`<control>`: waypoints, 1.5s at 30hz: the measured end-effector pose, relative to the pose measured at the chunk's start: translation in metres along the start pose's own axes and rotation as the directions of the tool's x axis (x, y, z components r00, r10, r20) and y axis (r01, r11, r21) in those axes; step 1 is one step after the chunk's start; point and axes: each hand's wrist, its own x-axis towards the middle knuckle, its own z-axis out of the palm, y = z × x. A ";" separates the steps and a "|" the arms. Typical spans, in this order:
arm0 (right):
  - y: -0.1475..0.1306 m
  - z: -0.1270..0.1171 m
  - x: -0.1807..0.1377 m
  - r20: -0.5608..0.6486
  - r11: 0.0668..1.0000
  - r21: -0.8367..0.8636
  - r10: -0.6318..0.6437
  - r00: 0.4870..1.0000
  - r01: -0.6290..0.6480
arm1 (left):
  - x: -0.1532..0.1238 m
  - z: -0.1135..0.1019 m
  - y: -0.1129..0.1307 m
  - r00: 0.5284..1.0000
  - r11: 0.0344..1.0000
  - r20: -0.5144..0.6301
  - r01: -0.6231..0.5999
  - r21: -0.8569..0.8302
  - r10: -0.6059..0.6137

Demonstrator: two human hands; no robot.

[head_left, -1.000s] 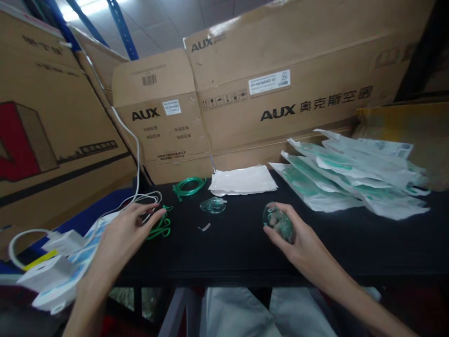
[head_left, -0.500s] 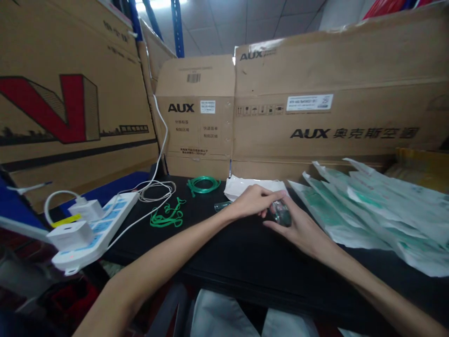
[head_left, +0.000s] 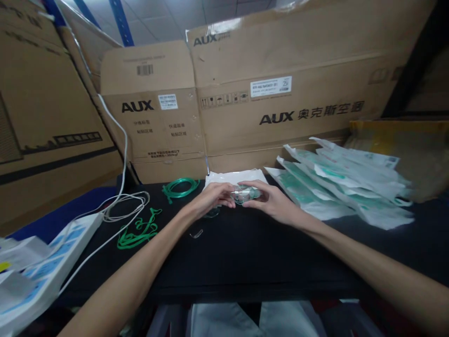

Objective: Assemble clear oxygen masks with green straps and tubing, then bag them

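Between my two hands is a clear, green-tinted plastic cup [head_left: 242, 194], small and rounded, held just above the black table. My left hand [head_left: 216, 195] closes its fingers on the left end of the cup. My right hand [head_left: 268, 199] grips the other end between thumb and fingers. Under my left hand lies another clear greenish part [head_left: 212, 213], partly hidden. A small curved transparent piece [head_left: 196, 233] rests nearer to me. Behind the hands is a flat white packet [head_left: 238, 177].
Coiled green tubing [head_left: 180, 188] and a tangled green cord [head_left: 140, 234] lie to the left. A white power strip [head_left: 66, 255] with cables sits at the left edge. Several white packets with green contents [head_left: 336, 185] are piled right. Cardboard panels [head_left: 280, 135] wall the back.
My view has turned right and tilted. Both hands have drawn apart a little, so the clear cup now shows between them. The small curved piece on the table has come into sight.
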 end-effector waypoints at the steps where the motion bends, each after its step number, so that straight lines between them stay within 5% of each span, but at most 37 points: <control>1: 0.001 0.000 0.000 0.006 1.000 -0.003 -0.004 1.000 0.004 | 0.000 -0.001 0.000 1.000 1.000 0.012 0.001 0.007 -0.001; 9: -0.008 -0.001 -0.004 -0.004 1.000 0.005 0.006 1.000 -0.006 | -0.006 0.001 0.015 0.985 0.924 -0.017 -0.155 0.350 0.172; 17: -0.005 -0.002 -0.005 0.010 1.000 0.028 -0.012 1.000 0.012 | -0.005 0.009 0.004 0.979 0.947 0.052 -0.202 0.249 0.195; 23: -0.006 0.003 -0.004 -0.019 0.997 0.036 -0.073 0.997 0.074 | 0.000 0.010 -0.006 0.972 0.932 -0.002 -0.226 0.285 0.236; 30: -0.008 0.003 -0.003 -0.126 0.997 -0.043 0.062 0.990 -0.068 | 0.000 0.017 -0.009 0.921 0.905 -0.236 -0.210 0.371 0.310; 35: -0.003 0.003 -0.002 -0.190 0.995 -0.073 0.048 0.981 -0.063 | -0.003 0.022 -0.004 0.925 0.840 -0.165 -0.224 0.495 0.343; 45: -0.009 0.006 -0.007 -0.157 0.992 -0.124 -0.017 0.987 -0.003 | -0.004 0.027 -0.008 0.926 0.903 -0.227 -0.199 0.382 0.300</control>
